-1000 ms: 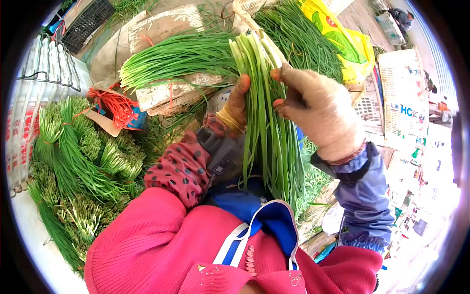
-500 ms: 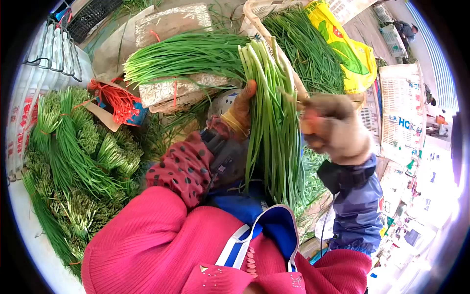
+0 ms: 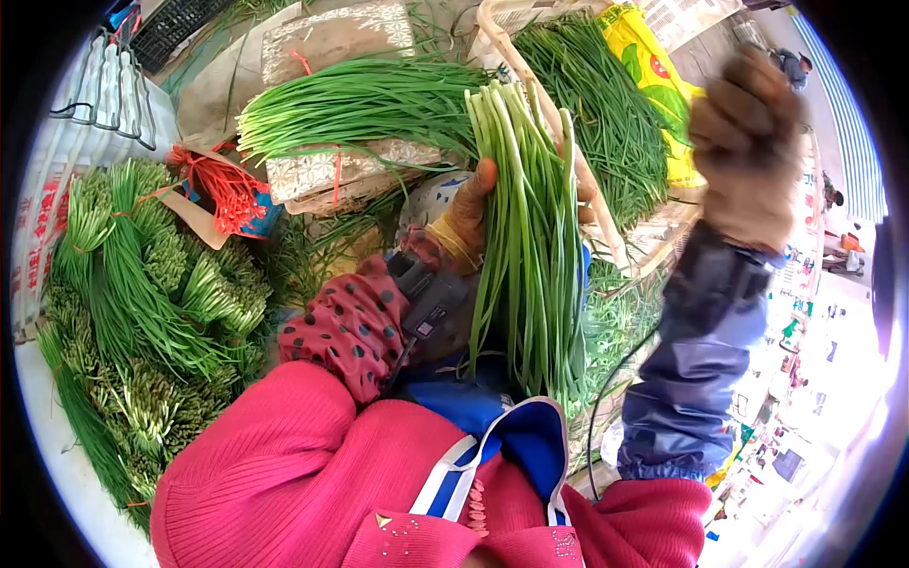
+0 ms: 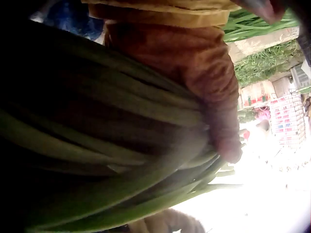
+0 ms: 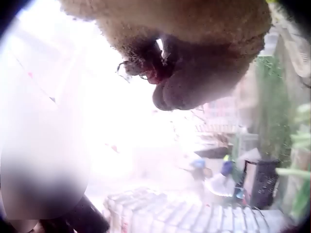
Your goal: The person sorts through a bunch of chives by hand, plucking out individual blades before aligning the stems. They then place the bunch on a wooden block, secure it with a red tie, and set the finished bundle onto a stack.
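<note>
My left hand [image 3: 466, 213] grips a bunch of garlic chives [image 3: 525, 246], with its pale stem ends up and the green leaves hanging over my lap. In the left wrist view the thumb [image 4: 221, 111] lies across the chives, and fingertips [image 4: 167, 221] show beneath them. My right hand [image 3: 748, 142], in a beige glove with bare fingertips, is raised at the upper right, away from the bunch and blurred. Its fingers curl in toward the thumb in the right wrist view, and no chives show between them. A loose sheaf of chives [image 3: 360, 109] lies just beyond the left hand.
A basket [image 3: 620, 251] of more chives stands ahead, with a yellow bag [image 3: 663, 104] at its far side. Tied bundles [image 3: 151, 284] are piled at the left. Red ties [image 3: 227, 194] lie near a white crate [image 3: 90, 133]. A black cable [image 3: 601, 398] hangs by the right sleeve.
The right hand has left the stems of the bunch and swung up and outward to the right. The left hand keeps its hold on the chives.
</note>
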Motion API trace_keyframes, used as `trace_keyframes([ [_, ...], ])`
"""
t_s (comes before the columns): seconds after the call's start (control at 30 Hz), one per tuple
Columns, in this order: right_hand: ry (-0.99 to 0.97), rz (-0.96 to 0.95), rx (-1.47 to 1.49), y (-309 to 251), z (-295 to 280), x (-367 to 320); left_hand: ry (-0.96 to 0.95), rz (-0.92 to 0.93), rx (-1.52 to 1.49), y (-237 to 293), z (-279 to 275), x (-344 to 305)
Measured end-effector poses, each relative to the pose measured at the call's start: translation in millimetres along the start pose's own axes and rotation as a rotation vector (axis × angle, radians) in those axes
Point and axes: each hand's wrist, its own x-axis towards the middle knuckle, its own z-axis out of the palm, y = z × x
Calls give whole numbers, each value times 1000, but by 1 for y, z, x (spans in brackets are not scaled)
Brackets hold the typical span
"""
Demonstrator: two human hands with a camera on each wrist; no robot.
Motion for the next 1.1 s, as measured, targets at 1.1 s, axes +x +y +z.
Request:
trace_keyframes([
  [1.1, -71, 43, -2224, 84, 25, 35, -42, -61, -200, -13, -29, 5],
])
